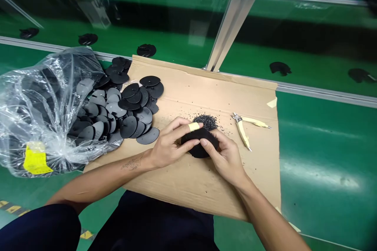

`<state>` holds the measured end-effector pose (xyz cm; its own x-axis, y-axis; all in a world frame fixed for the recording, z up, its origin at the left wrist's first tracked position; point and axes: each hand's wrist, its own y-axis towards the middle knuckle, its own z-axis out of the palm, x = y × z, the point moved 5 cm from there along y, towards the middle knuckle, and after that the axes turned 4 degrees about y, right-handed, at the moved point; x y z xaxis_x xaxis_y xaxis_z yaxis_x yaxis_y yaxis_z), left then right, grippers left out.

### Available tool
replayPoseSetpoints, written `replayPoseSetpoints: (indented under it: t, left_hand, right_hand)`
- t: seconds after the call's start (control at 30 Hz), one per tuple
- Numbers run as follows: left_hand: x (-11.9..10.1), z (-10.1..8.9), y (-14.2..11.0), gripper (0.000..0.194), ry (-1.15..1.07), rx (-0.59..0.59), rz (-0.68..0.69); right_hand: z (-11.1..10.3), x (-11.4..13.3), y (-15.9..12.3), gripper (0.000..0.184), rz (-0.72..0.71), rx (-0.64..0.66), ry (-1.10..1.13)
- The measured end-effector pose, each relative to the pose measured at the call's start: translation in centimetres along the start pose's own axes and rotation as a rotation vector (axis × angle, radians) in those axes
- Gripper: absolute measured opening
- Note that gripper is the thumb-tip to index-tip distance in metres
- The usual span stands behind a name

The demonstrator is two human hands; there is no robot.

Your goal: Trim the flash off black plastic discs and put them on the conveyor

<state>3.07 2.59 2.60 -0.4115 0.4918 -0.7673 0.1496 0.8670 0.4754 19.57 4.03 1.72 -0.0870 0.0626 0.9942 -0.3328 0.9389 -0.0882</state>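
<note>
Black disc [203, 134], matte with a curved lower edge, is pinched by left hand [169, 143] and right hand [228, 159], longest sideways.

Cardboard sheet [188, 192]: on the bench [321, 149].
Bag [59, 115]: over there, left.
Discs [129, 126]: inside it, and rightward on the sheet.
Chip heap [207, 120]: right of those, on the sheet.
Held piece [198, 150]: nearer, between left hand [169, 145] and right hand [228, 157].
Cutters [241, 127]: right of the heap.
Post [237, 13]: behind the sheet.
</note>
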Motion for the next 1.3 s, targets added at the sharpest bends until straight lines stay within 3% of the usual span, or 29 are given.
replayPoseSetpoints:
  t: [0.13,0.23,0.4,0.53,0.63,0.9,1.1,1.3]
  left_hand:
    - [1.4,0.5,-0.1,0.045,-0.165,0.036,-0.222]
    - [2.1,1.1,0.1,0.038,-0.299,0.107,-0.328]
    - [0.8,0.1,1.1,0.027,-0.245,0.107,-0.126]
    - [-0.8,-0.8,1.5,0.026,-0.095,0.102,0.132]
    - [-1.5,-1.0,1.7,0.027,-0.029,0.115,0.256]
    - [-2.0,-1.1,2.0,0.018,-0.051,0.168,0.302]
    - [-2.0,-1.3,1.6,0.017,-0.079,0.094,0.343]
    - [-1.8,-0.9,1.6,0.022,-0.103,0.186,0.324]
  right_hand:
    - [-0.2,0.1,-0.1,0.033,-0.025,-0.039,-0.011]
    - [-0.4,0.4,-0.2,0.030,-0.092,-0.056,-0.041]
    - [-0.5,1.1,-0.7,0.025,-0.246,-0.059,-0.262]
    - [-0.5,2.1,-0.9,0.008,-0.463,0.001,-0.399]
    - [-0.4,2.6,-1.0,0.010,-0.620,0.046,-0.445]
    - [-0.4,2.1,-1.3,0.016,-0.725,0.080,-0.489]
    - [-0.3,2.0,-1.2,0.023,-0.746,0.112,-0.464]
    - [-0.1,2.0,-1.3,0.018,-0.738,0.111,-0.520]
